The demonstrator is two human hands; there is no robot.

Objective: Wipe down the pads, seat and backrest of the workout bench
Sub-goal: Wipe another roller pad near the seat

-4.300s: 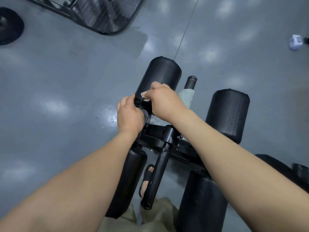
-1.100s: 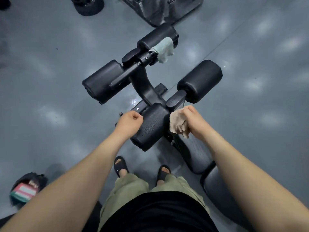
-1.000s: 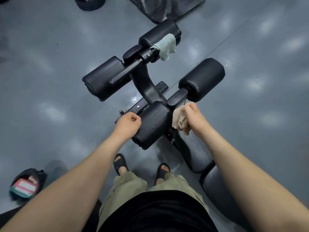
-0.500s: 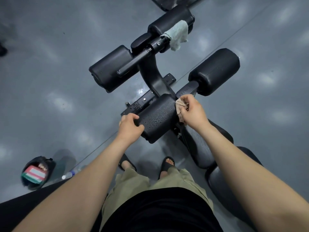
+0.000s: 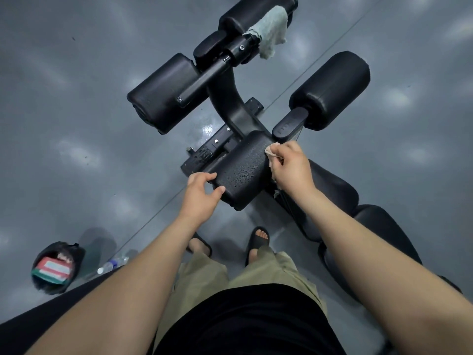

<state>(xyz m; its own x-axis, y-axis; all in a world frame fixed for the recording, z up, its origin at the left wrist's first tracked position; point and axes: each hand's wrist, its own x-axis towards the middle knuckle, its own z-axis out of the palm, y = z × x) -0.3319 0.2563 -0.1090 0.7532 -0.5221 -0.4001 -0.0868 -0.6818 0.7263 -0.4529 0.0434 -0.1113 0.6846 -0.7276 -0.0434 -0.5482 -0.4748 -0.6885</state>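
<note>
The black workout bench stands on the grey floor. Its near roller pad [image 5: 243, 170], beaded with droplets, lies between my hands. My left hand [image 5: 202, 193] holds that pad's near end, fingers and thumb curled round the edge. My right hand [image 5: 291, 167] grips a crumpled beige cloth [image 5: 271, 152] and presses it on the pad's far end. Three more roller pads sit beyond: one left [image 5: 163, 96], one right [image 5: 332, 88], one at the top [image 5: 256, 11]. The seat [image 5: 332, 185] and backrest [image 5: 378, 226] run off under my right forearm.
A pale green cloth [image 5: 271, 29] hangs over the bench's handle bar [image 5: 204, 78]. A dark open bag [image 5: 55, 267] and a water bottle [image 5: 112, 265] lie on the floor at lower left. My sandalled feet [image 5: 257, 242] stand close to the bench frame.
My right hand has carried the beige cloth from the pad's side up onto its far end. My left hand has shifted along the near end, its fingers looser. The view has moved closer.
</note>
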